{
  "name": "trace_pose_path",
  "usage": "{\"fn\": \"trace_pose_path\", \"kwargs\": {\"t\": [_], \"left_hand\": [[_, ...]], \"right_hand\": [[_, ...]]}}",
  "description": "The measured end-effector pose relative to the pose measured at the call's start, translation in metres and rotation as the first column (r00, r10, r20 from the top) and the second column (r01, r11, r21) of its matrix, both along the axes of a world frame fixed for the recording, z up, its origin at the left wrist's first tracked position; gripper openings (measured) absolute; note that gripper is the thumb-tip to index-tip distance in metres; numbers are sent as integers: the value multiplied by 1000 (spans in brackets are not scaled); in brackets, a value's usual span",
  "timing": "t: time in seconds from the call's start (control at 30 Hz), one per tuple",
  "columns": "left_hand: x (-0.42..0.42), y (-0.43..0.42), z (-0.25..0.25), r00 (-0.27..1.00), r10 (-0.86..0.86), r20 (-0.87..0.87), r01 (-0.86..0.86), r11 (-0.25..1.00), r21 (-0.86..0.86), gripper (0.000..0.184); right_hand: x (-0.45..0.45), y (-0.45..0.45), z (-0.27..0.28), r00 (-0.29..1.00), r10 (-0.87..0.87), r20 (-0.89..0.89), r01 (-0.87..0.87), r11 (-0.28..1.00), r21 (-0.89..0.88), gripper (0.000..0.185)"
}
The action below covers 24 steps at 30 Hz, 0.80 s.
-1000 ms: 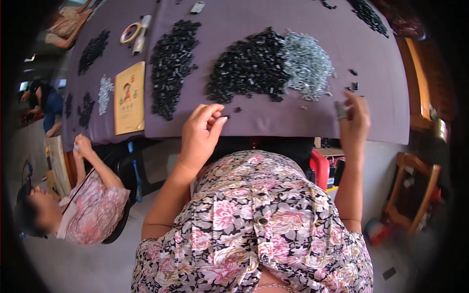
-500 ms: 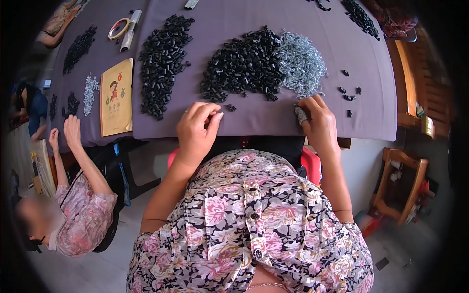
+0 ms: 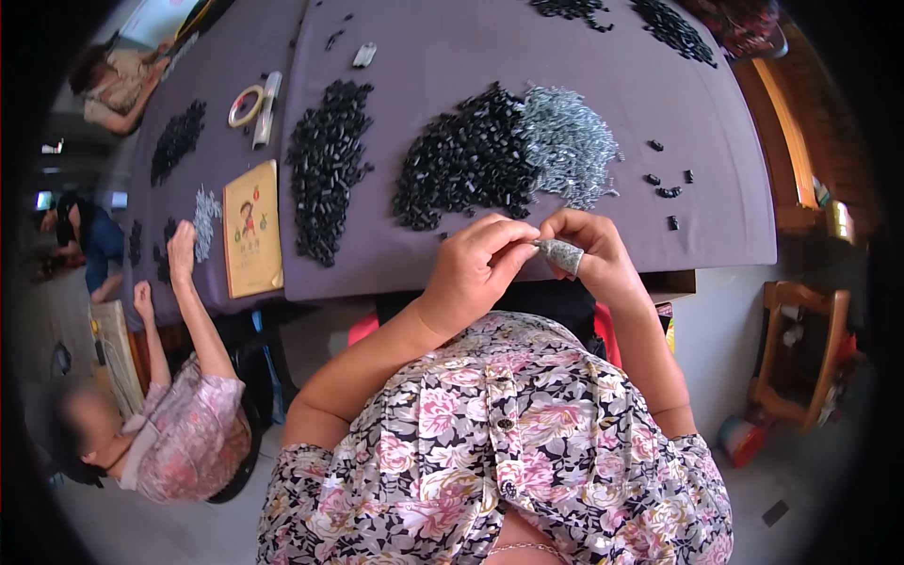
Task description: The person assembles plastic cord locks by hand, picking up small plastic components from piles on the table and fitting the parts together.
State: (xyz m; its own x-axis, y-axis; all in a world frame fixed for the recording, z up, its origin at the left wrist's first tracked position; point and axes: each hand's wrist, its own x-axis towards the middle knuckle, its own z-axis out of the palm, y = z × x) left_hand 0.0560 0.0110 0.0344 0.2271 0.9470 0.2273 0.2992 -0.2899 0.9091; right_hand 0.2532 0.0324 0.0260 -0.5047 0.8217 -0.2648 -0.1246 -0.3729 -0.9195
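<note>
My left hand (image 3: pixel 478 268) and my right hand (image 3: pixel 599 256) meet at the table's near edge, fingertips touching. Thumb and fingers of each are pinched closed; what lies between them is too small and covered to name. A grey patterned wrap (image 3: pixel 563 256) covers my right thumb. Just beyond the hands is a heap of small black tube-shaped pieces (image 3: pixel 461 160). Against its right side lies a heap of small shiny silvery-clear pieces (image 3: pixel 568 146).
Another black heap (image 3: pixel 327 169) lies to the left, beside a yellow booklet (image 3: pixel 252 231), a tape roll (image 3: pixel 246 106) and a clear roll (image 3: pixel 267 111). Several loose black pieces (image 3: pixel 669 192) are at right. A co-worker (image 3: pixel 184 424) sits at left, hands at the table; other people are farther back.
My hands were apart, the left near a loose black piece, the right at the silvery heap's near edge. Both have come together, the left moving right. The camera view has shifted slightly.
</note>
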Motion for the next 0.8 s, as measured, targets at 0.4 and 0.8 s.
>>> {"fn": "trace_pose_path", "kwargs": {"t": [0.4,0.8], "left_hand": [[22,27,7,993,-106,-42,99,985,-142,4],[-22,52,22,981,150,121,-125,973,-193,23]], "right_hand": [[13,2,16,904,-334,266,116,791,601,17],[15,-8,8,917,-400,-7,389,888,246,7]]}}
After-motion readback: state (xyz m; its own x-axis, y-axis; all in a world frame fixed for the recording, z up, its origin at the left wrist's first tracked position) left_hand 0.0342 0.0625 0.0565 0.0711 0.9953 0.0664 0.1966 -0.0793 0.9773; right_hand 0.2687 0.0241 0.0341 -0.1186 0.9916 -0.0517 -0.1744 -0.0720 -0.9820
